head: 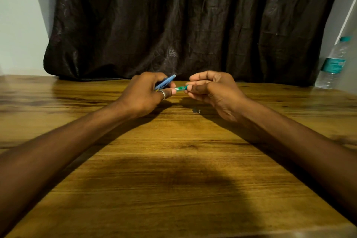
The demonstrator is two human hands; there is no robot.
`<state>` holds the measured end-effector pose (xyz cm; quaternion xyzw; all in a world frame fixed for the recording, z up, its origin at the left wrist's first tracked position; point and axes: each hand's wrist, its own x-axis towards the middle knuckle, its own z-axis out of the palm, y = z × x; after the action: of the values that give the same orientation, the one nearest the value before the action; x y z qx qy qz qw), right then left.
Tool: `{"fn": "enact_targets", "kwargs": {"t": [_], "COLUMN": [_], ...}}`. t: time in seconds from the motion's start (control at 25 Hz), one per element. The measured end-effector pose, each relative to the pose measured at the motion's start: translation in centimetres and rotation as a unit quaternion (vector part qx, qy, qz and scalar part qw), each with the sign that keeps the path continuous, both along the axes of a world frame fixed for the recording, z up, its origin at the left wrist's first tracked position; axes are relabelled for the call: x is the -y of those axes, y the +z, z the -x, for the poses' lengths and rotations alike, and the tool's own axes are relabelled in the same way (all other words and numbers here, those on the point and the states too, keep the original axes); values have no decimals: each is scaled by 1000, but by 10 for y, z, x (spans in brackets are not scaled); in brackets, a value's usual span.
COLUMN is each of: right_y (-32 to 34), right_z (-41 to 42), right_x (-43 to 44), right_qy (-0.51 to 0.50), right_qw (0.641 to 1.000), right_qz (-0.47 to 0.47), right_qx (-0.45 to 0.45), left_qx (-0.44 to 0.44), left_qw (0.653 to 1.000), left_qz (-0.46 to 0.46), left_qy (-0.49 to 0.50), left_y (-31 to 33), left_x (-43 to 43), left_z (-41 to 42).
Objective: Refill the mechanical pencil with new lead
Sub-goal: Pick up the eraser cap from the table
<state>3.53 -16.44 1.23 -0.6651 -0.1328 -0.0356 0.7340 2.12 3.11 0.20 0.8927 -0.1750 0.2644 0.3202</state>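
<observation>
My left hand (146, 93) is closed around a blue mechanical pencil (166, 82), whose end sticks up and to the right past my fingers. Between both hands lies a small green lead tube (181, 88). My left thumb and finger pinch its left end, and my right hand (210, 91) pinches its right end. Both hands hover just above the wooden table (173, 160) near its far edge. A small dark piece (196, 110) lies on the table under my right hand; I cannot tell what it is.
A clear plastic water bottle (333, 63) with a teal label stands at the table's far right corner. A dark curtain (183, 21) hangs behind the table. My forearms stretch across the table from both near corners.
</observation>
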Motion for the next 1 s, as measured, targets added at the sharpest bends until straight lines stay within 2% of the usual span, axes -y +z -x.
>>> {"fn": "enact_targets", "kwargs": {"t": [0.36,0.68,1.0], "right_y": [1,3,2], "right_z": [2,4,5], "right_x": [0,2,2], "right_qy": [-3,-17,-18], "right_qw": [1000,999,998], "right_qz": [-13,44,53], "right_qx": [-17,-13,-20], "left_qx": [14,-5,-7], "left_qw": [1000,1000,1000], "left_qz": [13,22,13], "left_qy": [-12,-15,-16], "left_y": [-1,0,1], "left_x": [-1,-1,3], "left_z": [0,-2,5]}}
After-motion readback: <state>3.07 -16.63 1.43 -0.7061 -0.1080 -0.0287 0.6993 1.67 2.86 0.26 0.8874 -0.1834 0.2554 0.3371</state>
